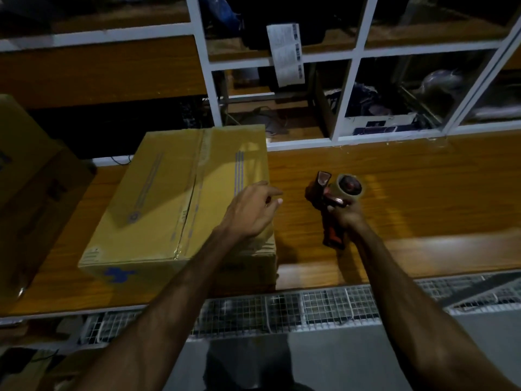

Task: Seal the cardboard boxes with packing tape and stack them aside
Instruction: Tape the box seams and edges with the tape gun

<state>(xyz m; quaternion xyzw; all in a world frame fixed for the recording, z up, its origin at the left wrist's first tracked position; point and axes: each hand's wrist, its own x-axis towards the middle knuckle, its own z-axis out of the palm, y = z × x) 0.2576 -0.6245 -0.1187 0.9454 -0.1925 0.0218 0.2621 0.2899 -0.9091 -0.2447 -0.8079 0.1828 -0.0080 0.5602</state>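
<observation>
My 2 forearms are reaching up from the bottom edge, over a wire mesh rack (310, 307) that is running along the near side of the wooden tabletop (394, 176). My left hand (251, 210) is hovering over the near right corner of the cardboard box (174, 201), its fingers relaxed and loosely spread, holding nothing; I cannot tell whether the palm is touching the lid. The box is lying flat on the tabletop with its flaps closed, a strip of clear tape running along the centre seam and a blue mark showing on its near side face. Just right of the box, my right hand (348, 214) is wrapping its grip around the handle of the red tape dispenser (332, 204), which is standing tilted with its base on the tabletop and its roll of tape at the top, away from me. Left of the box, a second cardboard box (31, 176) is sitting partly out of view, near the first but apart from it. Beyond the box, a white-framed glass partition (346, 69) is rising from the far edge of the tabletop, with a printed paper label (286, 53) hanging on it.
</observation>
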